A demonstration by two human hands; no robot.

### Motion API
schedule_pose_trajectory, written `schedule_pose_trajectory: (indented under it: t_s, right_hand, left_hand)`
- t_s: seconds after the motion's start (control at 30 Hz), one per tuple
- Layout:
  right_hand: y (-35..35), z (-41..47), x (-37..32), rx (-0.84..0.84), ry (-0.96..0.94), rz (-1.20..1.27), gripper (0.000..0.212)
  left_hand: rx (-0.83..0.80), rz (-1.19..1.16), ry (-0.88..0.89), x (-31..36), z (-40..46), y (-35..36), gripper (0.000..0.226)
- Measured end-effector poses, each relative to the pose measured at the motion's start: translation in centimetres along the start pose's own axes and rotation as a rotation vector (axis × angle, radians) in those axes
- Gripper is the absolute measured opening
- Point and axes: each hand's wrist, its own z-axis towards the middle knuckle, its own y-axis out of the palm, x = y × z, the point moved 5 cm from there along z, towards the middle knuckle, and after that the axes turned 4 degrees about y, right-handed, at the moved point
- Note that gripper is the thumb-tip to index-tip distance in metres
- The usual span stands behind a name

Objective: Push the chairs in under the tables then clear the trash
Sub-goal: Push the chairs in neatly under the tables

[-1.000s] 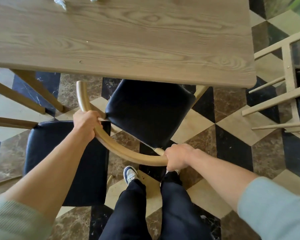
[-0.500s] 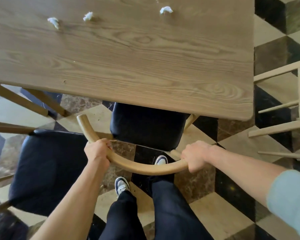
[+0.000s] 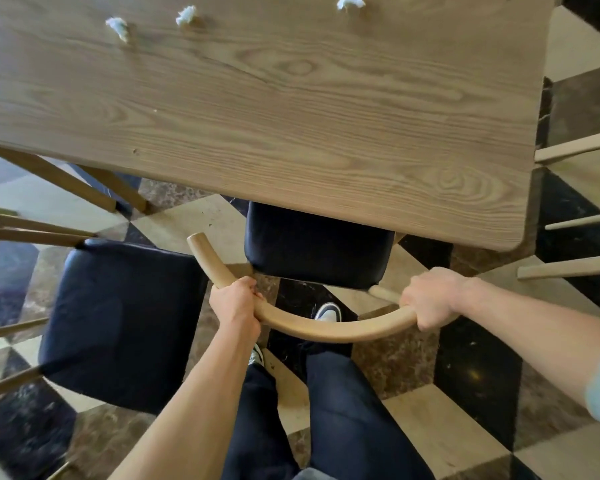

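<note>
Wood-grain table | black padded chair seat half under table edge | left hand, right hand fingers curled round curved wooden backrest | three white crumpled scraps on table's far side

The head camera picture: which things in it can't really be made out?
- Seat of the held chair: its front, hidden under the table.
- White scraps on the table: too small to identify; the one at the right is cut by the top edge.
- Backrest: its right end, hidden by the right hand.
- Chair at the right: mostly cut by the frame edge.
</note>
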Motion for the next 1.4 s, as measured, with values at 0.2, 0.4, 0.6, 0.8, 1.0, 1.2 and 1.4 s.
schedule_pose_trajectory:
  t_s: [0.2, 0.4, 0.6, 0.8, 1.0, 1.2, 1.4]
  right_hand:
    - [0.5, -0.7, 0.3, 0.02, 0.022, -0.021, 0.029]
    - [1.3, -0.8, 0.1, 0.0, 0.065, 0.004, 0.033]
    - [2.3, -0.6, 1.0, -0.015, 0.131, 0.031, 0.027]
    - [2.3, -0.4, 0.5, -0.084, 0.288, 0.068, 0.049]
    - [-1.2, -0.1, -6.4, -0.009, 0.265, 0.335, 0.088]
    - [-7.1, 0.8, -18.9, 0.494, 0.201, 0.902, 0.09]
    - [-10.4, 1.5, -27.8, 0.727, 0.219, 0.795, 0.072]
  left_hand:
    - [0.02, 0.057, -0.025, -1.3, -0.5, -0.4, 0.041]
    - [-0.026, 0.091, -0.022, -1.3, -0.5, -0.2, 0.049]
    - [-0.088, 0.116, -0.021, -1.3, -0.7, 0.5, 0.053]
    - [-0.293, 0.158, -0.062, -0.6, -0.4, 0.1, 0.047]
    - [-0.596, 0.514, 0.005, 2.4, -0.2, -2.4, 0.053]
    - [-0.64, 0.603, 0.167, 6.1, 0.8, -8.0, 0.044]
    - [-0.653, 0.601, 0.195, 9.5, 2.6, -15.1, 0.054]
